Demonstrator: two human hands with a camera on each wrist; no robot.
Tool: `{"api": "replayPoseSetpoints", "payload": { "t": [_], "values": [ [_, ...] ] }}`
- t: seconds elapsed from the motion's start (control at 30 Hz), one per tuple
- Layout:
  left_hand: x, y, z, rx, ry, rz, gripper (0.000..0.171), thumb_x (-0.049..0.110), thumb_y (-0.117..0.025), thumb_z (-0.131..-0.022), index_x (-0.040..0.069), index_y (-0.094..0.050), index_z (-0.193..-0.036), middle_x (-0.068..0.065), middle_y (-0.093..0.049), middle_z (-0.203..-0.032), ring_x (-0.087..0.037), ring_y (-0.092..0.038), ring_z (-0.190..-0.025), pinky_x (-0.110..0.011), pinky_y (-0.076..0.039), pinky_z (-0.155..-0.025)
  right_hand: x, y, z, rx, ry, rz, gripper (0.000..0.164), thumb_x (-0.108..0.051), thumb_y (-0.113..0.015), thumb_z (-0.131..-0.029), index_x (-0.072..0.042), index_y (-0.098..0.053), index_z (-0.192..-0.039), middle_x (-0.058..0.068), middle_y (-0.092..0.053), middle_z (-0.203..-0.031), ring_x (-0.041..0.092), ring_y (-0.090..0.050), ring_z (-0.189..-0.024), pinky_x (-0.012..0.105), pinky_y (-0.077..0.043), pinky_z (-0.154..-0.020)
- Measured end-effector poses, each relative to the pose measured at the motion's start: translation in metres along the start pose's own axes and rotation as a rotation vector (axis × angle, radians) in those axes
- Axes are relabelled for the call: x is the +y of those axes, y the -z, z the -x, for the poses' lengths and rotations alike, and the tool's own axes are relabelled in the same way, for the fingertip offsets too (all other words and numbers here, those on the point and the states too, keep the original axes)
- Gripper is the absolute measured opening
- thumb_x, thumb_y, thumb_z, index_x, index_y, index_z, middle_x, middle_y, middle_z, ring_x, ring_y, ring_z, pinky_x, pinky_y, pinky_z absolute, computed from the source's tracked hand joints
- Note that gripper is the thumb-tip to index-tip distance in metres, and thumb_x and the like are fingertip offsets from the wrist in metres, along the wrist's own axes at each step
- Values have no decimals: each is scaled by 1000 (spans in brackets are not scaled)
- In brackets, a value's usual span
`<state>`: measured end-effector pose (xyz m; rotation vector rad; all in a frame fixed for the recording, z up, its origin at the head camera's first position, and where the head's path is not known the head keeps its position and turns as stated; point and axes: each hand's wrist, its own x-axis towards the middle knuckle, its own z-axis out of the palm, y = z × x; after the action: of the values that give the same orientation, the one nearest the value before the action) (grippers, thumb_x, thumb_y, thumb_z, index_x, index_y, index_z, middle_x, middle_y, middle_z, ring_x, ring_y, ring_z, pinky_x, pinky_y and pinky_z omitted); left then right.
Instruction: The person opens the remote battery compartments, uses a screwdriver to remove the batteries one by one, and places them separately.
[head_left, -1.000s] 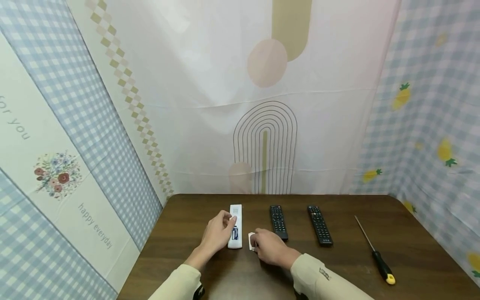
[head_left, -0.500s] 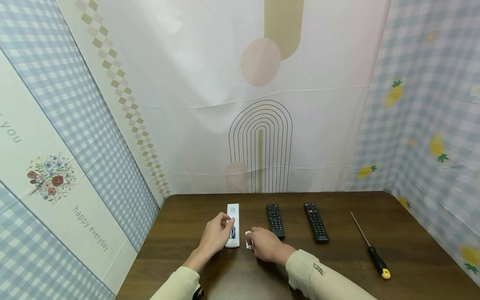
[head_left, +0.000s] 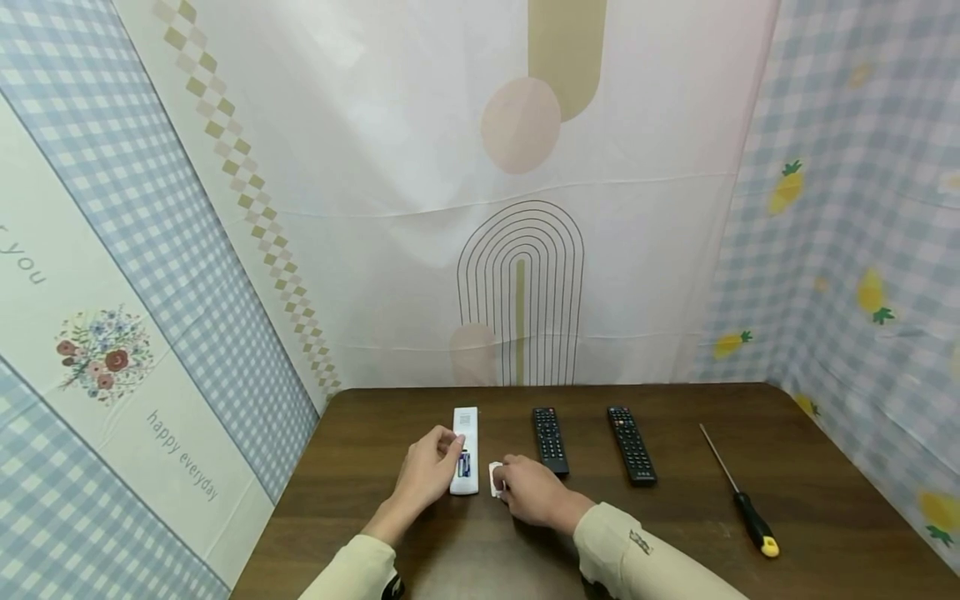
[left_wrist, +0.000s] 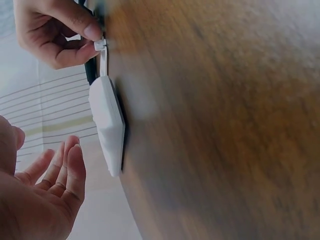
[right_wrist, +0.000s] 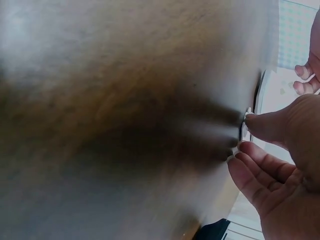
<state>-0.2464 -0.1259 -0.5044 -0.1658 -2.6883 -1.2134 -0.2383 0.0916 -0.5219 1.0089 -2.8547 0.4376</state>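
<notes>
A white remote control [head_left: 466, 417] lies back side up on the table, its battery compartment uncovered and blue batteries [head_left: 464, 465] showing inside. My left hand [head_left: 427, 468] hovers at the remote's left side, overlapping its edge in the head view. In the left wrist view the left fingers [left_wrist: 75, 172] are relaxed, gently bent and apart from the remote. To the right of the remote, my right hand [head_left: 536, 490] pinches a small white battery cover [head_left: 495, 481] between thumb and fingers, close over the tabletop. Part of the cover is hidden behind those fingers.
Two black remote controls lie buttons up farther right, one [head_left: 551, 442] just beyond the right hand and another [head_left: 632, 446] beside it. A screwdriver [head_left: 753, 523] with a black and yellow handle rests at the right of the wooden table [head_left: 360, 433]. Patterned cloth hangs behind.
The head view has shifted slightly. My left hand has drawn a little leftward, leaving more of the batteries visible. The right hand keeps its pinch on the battery cover, almost still.
</notes>
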Motion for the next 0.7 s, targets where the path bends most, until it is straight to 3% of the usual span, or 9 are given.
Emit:
{"api": "replayPoseSetpoints", "payload": {
  "t": [0.17,0.33,0.53,0.7],
  "values": [
    [2,0,-1,-6,5,-2,24,41,-63,-107,19,-72,-107,2,-75,-93,-8,-66,-82,-32,-54,-75,-2,3,2,-22,-35,-46,10,-16,-78,-93,-15,-71,-100,-4,-65,-91,10,-60,-81,30,-52,-70],
    [4,-1,-1,-6,6,-2,26,42,-63,-107,18,-73,-109,0,-75,-94,-9,-66,-84,-34,-55,-76,-1,12,12,-35,-74,-131,12,-21,-74,-98,-13,-71,-107,-6,-63,-87,5,-54,-76,27,-48,-65],
    [4,-1,0,8,-11,-1,25,40,-64,-107,17,-73,-107,1,-75,-93,-8,-67,-82,-32,-55,-75,16,24,40,74,-104,-151,12,-24,-72,-102,-14,-72,-109,-9,-65,-93,2,-56,-80,27,-52,-68],
    [4,1,0,3,-13,8,26,40,-63,-107,17,-73,-106,2,-76,-93,-7,-67,-82,-31,-55,-76,34,35,63,146,-187,-141,14,-23,-71,-103,-15,-74,-114,-10,-69,-99,2,-63,-88,29,-57,-76]
  ]
}}
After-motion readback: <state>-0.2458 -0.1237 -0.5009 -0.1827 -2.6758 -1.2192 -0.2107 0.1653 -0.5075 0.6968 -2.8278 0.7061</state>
